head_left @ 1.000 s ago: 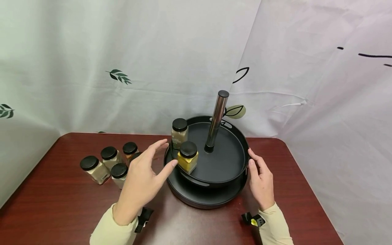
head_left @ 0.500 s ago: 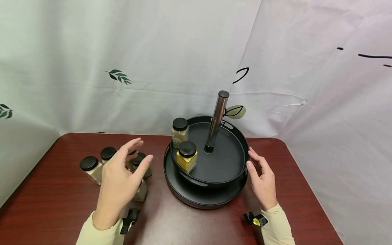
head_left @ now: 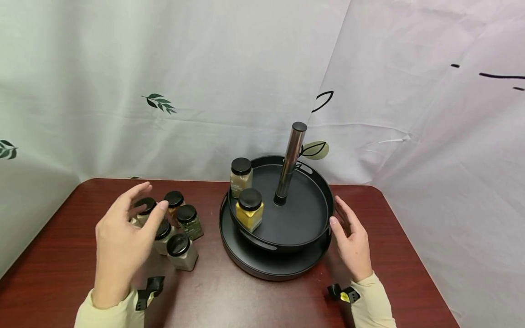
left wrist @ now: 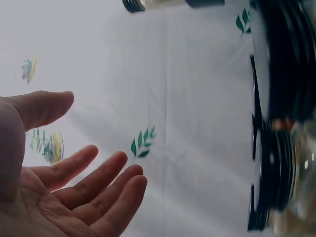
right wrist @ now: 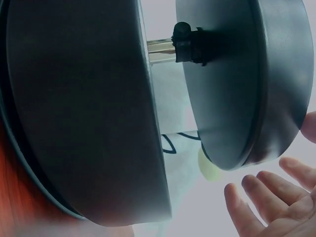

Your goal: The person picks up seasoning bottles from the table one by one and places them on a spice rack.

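A black two-tier turntable (head_left: 303,228) stands on the table, a metal post (head_left: 291,161) rising from its upper tray. On that tray's left side are a yellow spice jar (head_left: 250,216) and a pale beige jar (head_left: 241,180), both black-lidded. My left hand (head_left: 123,241) is over the jar group at left, thumb and fingers spread apart and holding nothing, as the left wrist view confirms. It hides part of the group, including a green herb jar's (head_left: 191,225) neighbours. My right hand (head_left: 353,248) is at the upper tray's right rim, thumb at the edge, fingers extended.
Nearest the front of the group stands a grey-powder jar (head_left: 183,255); an orange-brown jar (head_left: 175,207) is farther back. The reddish-brown table (head_left: 229,305) ends at a white leaf-printed curtain (head_left: 205,91) behind.
My left hand has moved left, away from the yellow jar on the tray, to the jar group. My right hand stays at the rim with only a slight shift.
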A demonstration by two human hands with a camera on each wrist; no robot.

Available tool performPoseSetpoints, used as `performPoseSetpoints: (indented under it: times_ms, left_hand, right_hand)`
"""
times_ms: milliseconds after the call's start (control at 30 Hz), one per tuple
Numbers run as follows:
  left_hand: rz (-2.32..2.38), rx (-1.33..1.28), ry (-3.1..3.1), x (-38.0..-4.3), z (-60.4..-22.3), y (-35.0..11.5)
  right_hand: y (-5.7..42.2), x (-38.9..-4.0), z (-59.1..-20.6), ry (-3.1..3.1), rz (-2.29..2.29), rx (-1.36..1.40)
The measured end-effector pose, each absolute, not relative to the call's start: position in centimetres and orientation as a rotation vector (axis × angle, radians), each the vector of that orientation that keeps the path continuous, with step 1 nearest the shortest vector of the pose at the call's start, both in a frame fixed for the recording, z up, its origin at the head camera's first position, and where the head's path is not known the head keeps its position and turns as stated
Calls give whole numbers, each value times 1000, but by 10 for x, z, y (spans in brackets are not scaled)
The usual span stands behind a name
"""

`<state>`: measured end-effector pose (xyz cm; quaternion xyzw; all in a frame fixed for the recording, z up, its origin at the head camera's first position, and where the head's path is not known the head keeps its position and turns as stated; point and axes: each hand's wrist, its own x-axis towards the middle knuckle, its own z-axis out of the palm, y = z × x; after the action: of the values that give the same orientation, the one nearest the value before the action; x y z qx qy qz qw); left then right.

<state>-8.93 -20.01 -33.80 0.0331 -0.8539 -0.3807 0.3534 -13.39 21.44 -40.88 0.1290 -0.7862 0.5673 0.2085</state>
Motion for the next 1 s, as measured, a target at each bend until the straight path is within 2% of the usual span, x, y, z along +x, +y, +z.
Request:
performPoseSetpoints:
  times_ms: [500, 1000]
  left_hand:
    - [-922, 443, -2414, -92, -351, -247]
    - [-849, 312, -2675, -98, -372, -282]
  right_hand:
    - [217, -134, -410, -2193, 1605, 446]
    - [219, -134, -409, -2190, 1601, 499]
